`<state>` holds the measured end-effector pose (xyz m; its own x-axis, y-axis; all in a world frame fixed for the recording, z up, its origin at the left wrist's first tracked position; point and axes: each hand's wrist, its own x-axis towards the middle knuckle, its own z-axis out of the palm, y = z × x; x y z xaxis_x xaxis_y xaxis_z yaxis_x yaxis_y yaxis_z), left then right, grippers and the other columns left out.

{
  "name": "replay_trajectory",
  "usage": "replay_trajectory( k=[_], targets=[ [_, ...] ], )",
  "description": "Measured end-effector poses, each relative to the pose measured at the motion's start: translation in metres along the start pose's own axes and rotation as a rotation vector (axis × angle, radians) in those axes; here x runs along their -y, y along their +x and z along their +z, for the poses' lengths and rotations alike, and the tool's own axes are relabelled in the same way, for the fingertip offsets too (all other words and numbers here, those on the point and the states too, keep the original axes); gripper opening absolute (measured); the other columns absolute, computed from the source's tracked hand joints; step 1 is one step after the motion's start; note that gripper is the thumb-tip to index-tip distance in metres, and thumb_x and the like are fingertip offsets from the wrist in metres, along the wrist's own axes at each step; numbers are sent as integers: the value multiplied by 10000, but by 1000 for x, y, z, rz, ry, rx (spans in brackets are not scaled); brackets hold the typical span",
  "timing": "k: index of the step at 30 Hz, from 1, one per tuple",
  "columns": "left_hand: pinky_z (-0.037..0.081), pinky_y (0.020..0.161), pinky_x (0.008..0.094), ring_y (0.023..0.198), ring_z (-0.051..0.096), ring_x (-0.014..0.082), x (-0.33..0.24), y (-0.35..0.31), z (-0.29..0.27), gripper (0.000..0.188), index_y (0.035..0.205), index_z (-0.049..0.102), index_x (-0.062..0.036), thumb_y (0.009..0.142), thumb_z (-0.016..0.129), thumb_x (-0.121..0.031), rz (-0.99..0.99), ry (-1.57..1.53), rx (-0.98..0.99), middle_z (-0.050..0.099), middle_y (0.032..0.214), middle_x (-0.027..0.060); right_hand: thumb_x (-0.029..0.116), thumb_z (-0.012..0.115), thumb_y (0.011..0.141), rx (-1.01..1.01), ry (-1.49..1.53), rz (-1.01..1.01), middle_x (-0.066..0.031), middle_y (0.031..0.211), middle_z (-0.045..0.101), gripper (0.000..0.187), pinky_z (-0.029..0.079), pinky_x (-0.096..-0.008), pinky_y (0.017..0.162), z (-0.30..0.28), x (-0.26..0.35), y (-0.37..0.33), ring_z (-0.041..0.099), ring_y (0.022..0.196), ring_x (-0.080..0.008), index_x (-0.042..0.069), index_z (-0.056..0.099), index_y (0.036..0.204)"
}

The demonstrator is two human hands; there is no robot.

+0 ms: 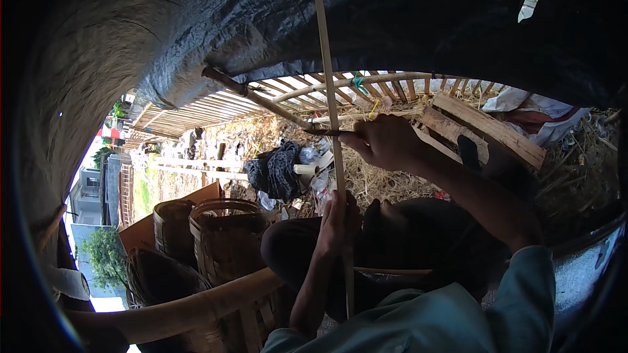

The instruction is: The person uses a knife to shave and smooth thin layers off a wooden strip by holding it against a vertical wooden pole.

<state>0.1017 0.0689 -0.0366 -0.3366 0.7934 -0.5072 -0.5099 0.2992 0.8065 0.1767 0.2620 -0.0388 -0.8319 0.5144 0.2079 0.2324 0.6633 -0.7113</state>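
A long, pale bamboo strip [325, 46] stands nearly upright in front of me, running from my lap to high up under the dark sheet. My left hand [337, 223] is closed round its lower part, thumb lying along it. Higher up, my right hand [384, 142] makes a fist just to the right of the strip. From that fist a narrow dark blade, seemingly a knife [323, 132], crosses the strip and points left; its handle is hidden in my fingers. The strip's bottom end passes down by my shirt.
Woven bamboo baskets [226, 232] stand at the left behind a thick bamboo rail [196, 306]. A bamboo pole [258, 99] slants near the blade, before a slatted fence [209, 112]. Wooden planks [490, 127], a pale sack [556, 117] and a black cloth bundle [275, 171] lie on straw. Dark sheeting [425, 19] hangs overhead.
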Motion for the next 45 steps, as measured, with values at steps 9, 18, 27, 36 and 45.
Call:
replay_trajectory(
  k=[9, 18, 27, 36, 45],
  targets=[
    [281, 391, 228, 400, 338, 74, -4, -4, 6, 494, 653, 428, -101, 969, 272, -448, 44, 305, -17, 369, 498, -31, 531, 251, 942, -230, 889, 263, 37, 601, 310, 447, 207, -222, 403, -28, -50, 29, 226, 430, -55, 110, 362, 843],
    [463, 484, 281, 549, 588, 141, -5, 5, 0, 372, 869, 521, -5, 953, 394, -345, 134, 601, -157, 586, 633, 65, 430, 485, 903, -120, 1563, 373, 43, 623, 386, 304, 189, -197, 369, -47, -45, 2, 253, 407, -48, 127, 503, 882],
    [497, 715, 331, 804, 641, 250, -77, 14, 21, 175, 933, 605, 3, 768, 634, -47, 1064, 973, -240, 646, 861, 128, 418, 390, 945, 33, 1417, 363, 22, 568, 341, 354, 196, -223, 339, -23, 0, -19, 266, 375, -68, 103, 452, 795],
    [449, 575, 261, 636, 608, 114, -58, 33, 36, 122, 850, 668, -13, 789, 650, -117, 875, 663, -231, 661, 773, 68, 385, 333, 969, 138, 1290, 433, 14, 560, 338, 335, 236, -220, 337, -2, 29, -39, 297, 384, -77, 104, 414, 806],
    [387, 513, 234, 569, 516, 87, -70, 32, 31, 240, 801, 599, 36, 881, 554, -185, 704, 152, -340, 550, 626, 32, 414, 379, 950, 175, 1254, 477, 23, 548, 347, 363, 256, -221, 324, 5, 33, -41, 313, 368, -78, 93, 412, 784]
  ],
)
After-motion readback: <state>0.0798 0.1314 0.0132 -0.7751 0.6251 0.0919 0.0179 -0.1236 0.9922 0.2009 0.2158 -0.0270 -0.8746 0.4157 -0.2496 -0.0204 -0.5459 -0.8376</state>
